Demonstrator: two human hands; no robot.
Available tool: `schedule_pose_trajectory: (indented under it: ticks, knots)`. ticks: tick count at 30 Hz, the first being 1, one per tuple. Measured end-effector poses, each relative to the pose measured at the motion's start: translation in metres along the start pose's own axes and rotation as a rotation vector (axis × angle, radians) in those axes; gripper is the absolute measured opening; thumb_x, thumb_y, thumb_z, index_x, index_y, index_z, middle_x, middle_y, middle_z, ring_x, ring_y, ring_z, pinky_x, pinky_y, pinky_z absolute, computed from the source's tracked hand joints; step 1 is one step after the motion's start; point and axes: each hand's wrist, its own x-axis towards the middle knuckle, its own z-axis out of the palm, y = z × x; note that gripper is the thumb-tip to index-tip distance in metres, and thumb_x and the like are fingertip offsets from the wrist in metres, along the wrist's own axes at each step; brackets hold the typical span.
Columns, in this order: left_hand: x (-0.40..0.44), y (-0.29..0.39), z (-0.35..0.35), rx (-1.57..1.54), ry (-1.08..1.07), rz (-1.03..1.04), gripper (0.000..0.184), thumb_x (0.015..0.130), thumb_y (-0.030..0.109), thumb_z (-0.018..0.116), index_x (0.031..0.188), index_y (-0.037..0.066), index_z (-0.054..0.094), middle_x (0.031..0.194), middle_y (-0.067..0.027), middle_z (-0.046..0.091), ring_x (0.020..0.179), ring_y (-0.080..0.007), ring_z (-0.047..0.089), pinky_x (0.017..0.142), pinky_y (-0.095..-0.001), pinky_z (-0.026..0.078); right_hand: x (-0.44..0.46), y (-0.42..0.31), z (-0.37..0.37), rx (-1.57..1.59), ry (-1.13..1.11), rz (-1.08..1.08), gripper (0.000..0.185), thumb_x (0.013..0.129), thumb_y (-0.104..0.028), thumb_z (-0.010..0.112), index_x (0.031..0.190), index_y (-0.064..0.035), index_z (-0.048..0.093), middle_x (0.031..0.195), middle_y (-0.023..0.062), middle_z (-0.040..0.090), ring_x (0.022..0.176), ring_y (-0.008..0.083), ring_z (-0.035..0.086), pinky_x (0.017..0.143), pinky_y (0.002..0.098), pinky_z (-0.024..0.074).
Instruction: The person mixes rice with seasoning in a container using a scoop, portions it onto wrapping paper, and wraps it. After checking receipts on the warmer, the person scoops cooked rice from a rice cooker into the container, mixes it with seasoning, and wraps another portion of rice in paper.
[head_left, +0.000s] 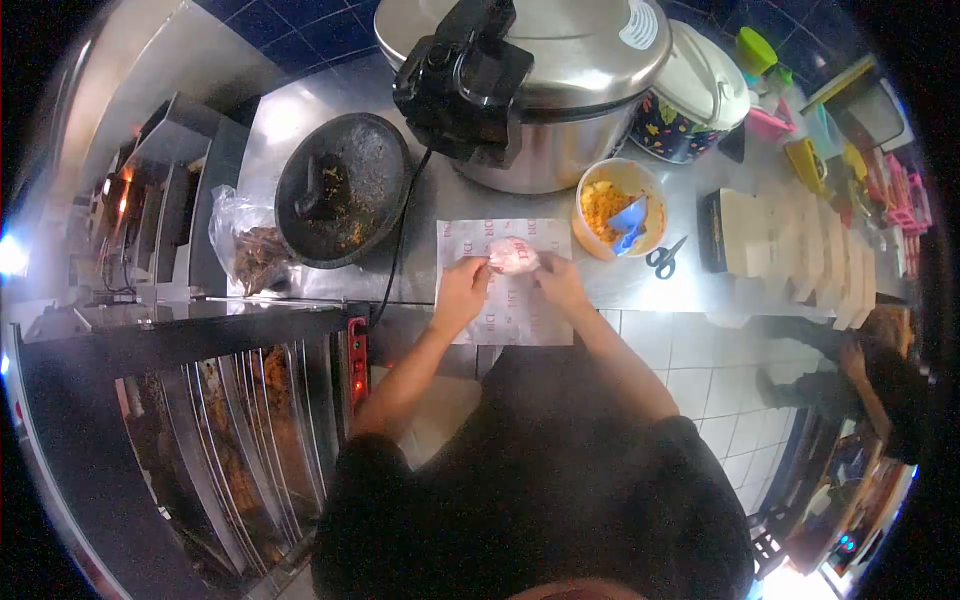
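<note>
A small white bundle with red print (513, 255) is held between my two hands, above a printed paper sheet (520, 315) on the steel counter. My left hand (463, 292) pinches the bundle's left end. At its right end, my right hand (560, 282) has its fingers closed on it. Right of the sheet stands a plastic tub (582, 222) of orange food with a blue scoop (628, 222) in it. Black scissors (665, 259) lie beside the tub.
A stone mortar (375, 170) and a plastic bag (250, 250) are at the left. A large steel cooker (570, 130) stands behind, its cord running down the counter. Boxes (760, 235) are stacked right. A glass-fronted cabinet (230, 420) is lower left. Another person's arm (866, 385) shows far right.
</note>
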Motion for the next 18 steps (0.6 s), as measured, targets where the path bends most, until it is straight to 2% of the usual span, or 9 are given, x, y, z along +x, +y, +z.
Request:
schedule_pose_trajectory:
  ticks: [2,5,8,9,10,13,16,17,18]
  knots:
    - [-0.004,0.033,-0.008,0.029,0.086,0.042,0.016,0.087,0.005,0.06,0.1,0.001,0.068,0.094,-0.0189,0.067,0.083,-0.0405,0.064,0.077,-0.0452,0.051,-0.007,-0.013,-0.006,1.2,-0.129,0.224,0.037,0.091,-0.011,0.054,0.127,0.0007,0.056,0.119,0.0155,0.065,0.109,0.0283,0.064,0.091,0.0423,0.0533]
    - [-0.015,0.08,-0.022,0.339,0.278,0.319,0.017,0.083,0.004,0.065,0.099,0.002,0.07,0.09,-0.0139,0.067,0.081,-0.0344,0.064,0.076,-0.0434,0.051,-0.035,-0.068,-0.038,1.588,-0.292,0.175,0.034,0.099,-0.022,0.052,0.126,-0.0016,0.056,0.113,0.0095,0.066,0.101,0.0214,0.066,0.085,0.0388,0.0558]
    - [-0.024,0.112,-0.032,0.37,0.204,0.552,0.021,0.078,0.004,0.068,0.099,0.004,0.071,0.092,-0.0088,0.068,0.084,-0.0272,0.063,0.076,-0.0408,0.051,-0.049,-0.069,-0.033,1.41,-0.292,0.085,0.04,0.103,-0.039,0.049,0.124,-0.0054,0.056,0.111,0.0079,0.066,0.096,0.0194,0.067,0.079,0.0353,0.0575]
    - [-0.025,0.117,-0.036,0.293,0.201,0.616,0.019,0.077,0.003,0.067,0.095,0.003,0.071,0.093,-0.0097,0.069,0.087,-0.0273,0.063,0.075,-0.0405,0.051,-0.064,-0.084,-0.043,1.404,-0.24,0.302,0.046,0.103,-0.05,0.044,0.121,-0.0097,0.055,0.109,0.0064,0.066,0.091,0.018,0.068,0.073,0.0323,0.0573]
    - [-0.023,0.124,-0.039,0.214,0.199,0.681,0.016,0.075,0.001,0.067,0.09,0.002,0.072,0.094,-0.0106,0.07,0.09,-0.0275,0.062,0.074,-0.0402,0.052,-0.072,-0.08,-0.045,1.406,-0.227,0.301,0.046,0.103,-0.05,0.044,0.121,-0.0097,0.055,0.109,0.0064,0.066,0.091,0.018,0.068,0.073,0.0323,0.0573]
    - [-0.016,0.151,-0.041,0.155,0.272,0.728,0.017,0.073,0.001,0.068,0.089,0.003,0.072,0.093,-0.0097,0.071,0.09,-0.0291,0.062,0.076,-0.0413,0.051,-0.095,-0.073,-0.055,1.798,-0.393,0.36,0.044,0.101,-0.054,0.045,0.108,-0.0141,0.062,0.101,0.0038,0.069,0.08,0.0173,0.067,0.064,0.0302,0.0549]
    - [-0.013,0.162,-0.013,0.061,0.32,0.624,0.017,0.075,0.003,0.07,0.092,0.006,0.073,0.102,-0.004,0.072,0.094,-0.0242,0.059,0.081,-0.0371,0.046,-0.106,-0.078,-0.072,1.809,-0.287,0.424,0.048,0.099,-0.058,0.046,0.104,-0.0141,0.065,0.099,0.0045,0.07,0.083,0.0195,0.067,0.07,0.0338,0.0556]
    - [-0.016,0.167,0.001,-0.055,0.254,0.521,0.014,0.083,0.01,0.065,0.095,0.008,0.073,0.104,-0.0042,0.072,0.101,-0.028,0.058,0.092,-0.0432,0.042,-0.108,-0.072,-0.076,1.92,-0.332,0.238,0.048,0.097,-0.059,0.049,0.103,-0.0144,0.065,0.1,0.0055,0.07,0.087,0.021,0.067,0.078,0.0368,0.0551]
    - [-0.017,0.173,0.014,-0.095,0.23,0.551,0.014,0.083,0.01,0.065,0.095,0.008,0.073,0.104,-0.0042,0.072,0.101,-0.028,0.058,0.092,-0.0432,0.042,-0.113,-0.065,-0.087,1.922,-0.273,0.213,0.048,0.097,-0.059,0.049,0.103,-0.0144,0.065,0.1,0.0055,0.07,0.087,0.021,0.067,0.078,0.0368,0.0551]
